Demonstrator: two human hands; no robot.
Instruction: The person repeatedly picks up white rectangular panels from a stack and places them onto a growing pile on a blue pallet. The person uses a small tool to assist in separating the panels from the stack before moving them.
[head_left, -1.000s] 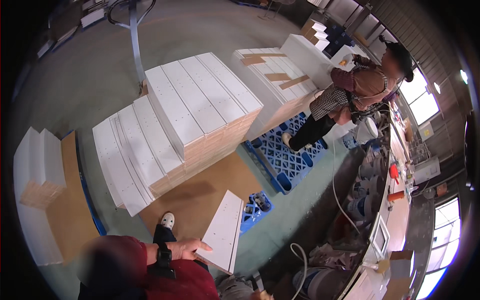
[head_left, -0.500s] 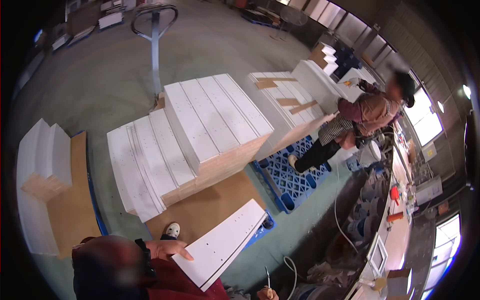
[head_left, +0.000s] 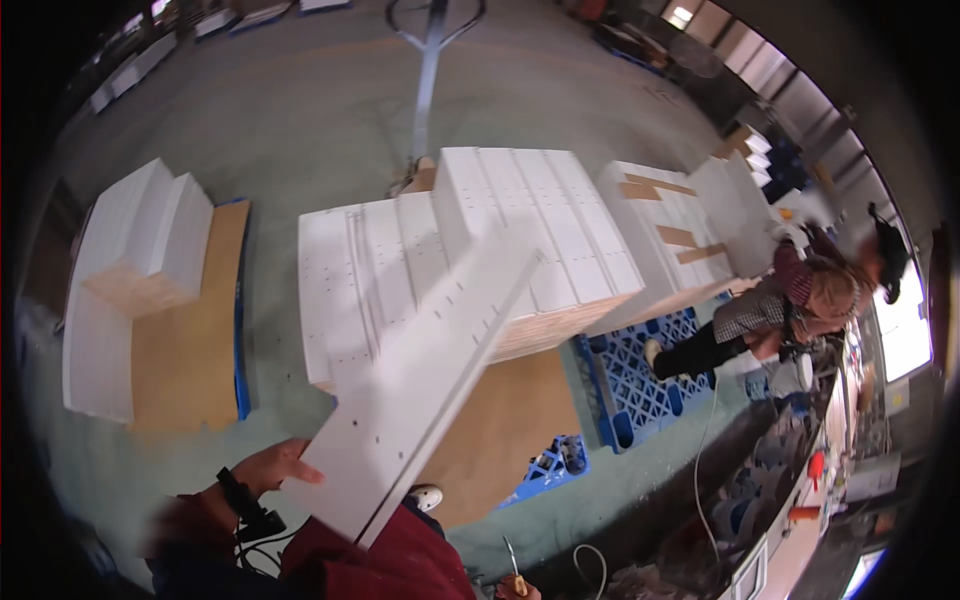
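Note:
A long white board [head_left: 415, 375] with small drilled holes and a groove along one edge slants up and away in front of me. My left hand [head_left: 275, 468] is closed on its near left corner, thumb on top. The board's far end is blurred and overlaps the view of the stacked white panels [head_left: 390, 250] beyond it. At the bottom edge, my right hand [head_left: 517, 590] is partly cut off. It grips a thin tool with a wooden handle and a slender metal tip [head_left: 511, 552]; I cannot tell its exact kind.
More white panels [head_left: 130, 240] stand on a cardboard-covered blue pallet [head_left: 242, 330] at left. A co-worker [head_left: 820, 290] stands at right near a blue pallet [head_left: 650, 375]. A hose [head_left: 705, 450] runs beside the cluttered bench [head_left: 790, 530]. A pallet-jack handle [head_left: 425, 90] rises behind the stack.
My left hand has swung the board up and to the left, so it now crosses in front of the stack. The view has turned left. My right hand keeps the tool low.

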